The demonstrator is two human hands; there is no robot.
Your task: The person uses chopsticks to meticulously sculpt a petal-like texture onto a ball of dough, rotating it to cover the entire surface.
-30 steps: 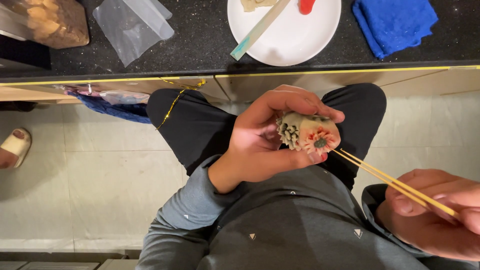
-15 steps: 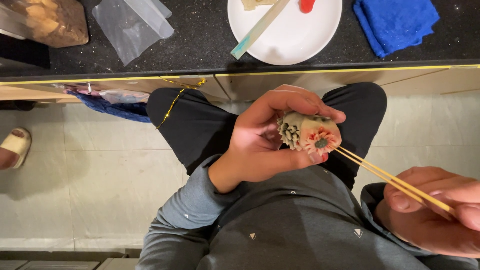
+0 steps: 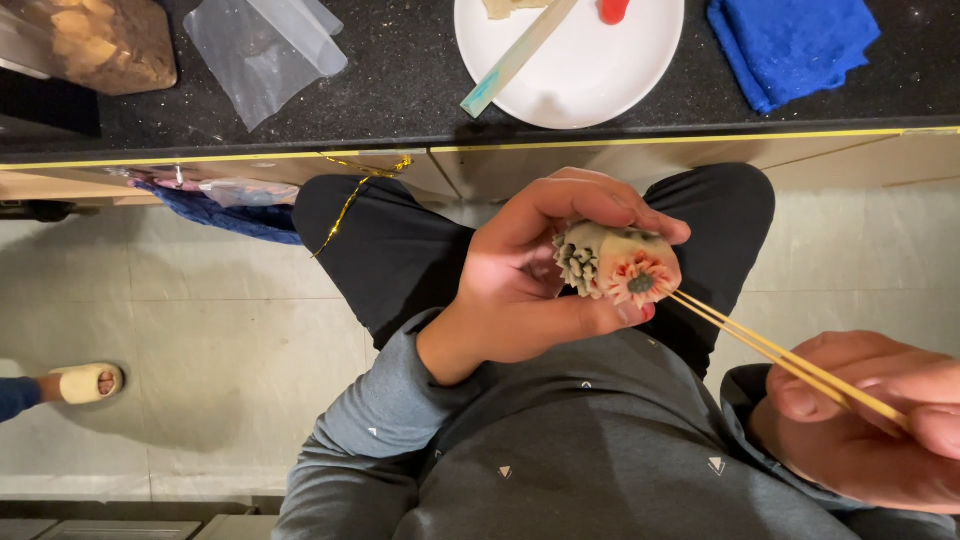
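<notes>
A person's left hand (image 3: 530, 290) clasped a small dough piece (image 3: 615, 262) above the lap, fingers curled over its top and thumb pressed beneath, while the right hand (image 3: 870, 420) pinched a pair of thin wooden sticks (image 3: 780, 355) whose tips met the piece's face. That face carried a cut flower pattern, orange-red petals ringing a dark centre; the side nearer the palm showed a row of pale, comb-like ridges. Both grips were clenched: the left around the dough piece, the right around the sticks.

Against the views from a second and half a second earlier, very little had shifted. The dough piece sat in the same cupped hold, the sticks lay at the same slant, and their tips remained at the flower's edge. The steadiness suggested fine shaping work in progress on the petals, with the piece not ready to be set down.

Beyond the knees ran a dark speckled tabletop (image 3: 400, 90) carrying a white plate (image 3: 590, 85) with a flat pale strip (image 3: 515, 55) laid across it and a red object at its far rim, a folded blue cloth (image 3: 790, 45), a clear plastic bag (image 3: 265, 55) and a container of brownish food (image 3: 100, 40). At the left edge, another person's sandalled foot (image 3: 88, 383) stood on the tiled floor.
</notes>
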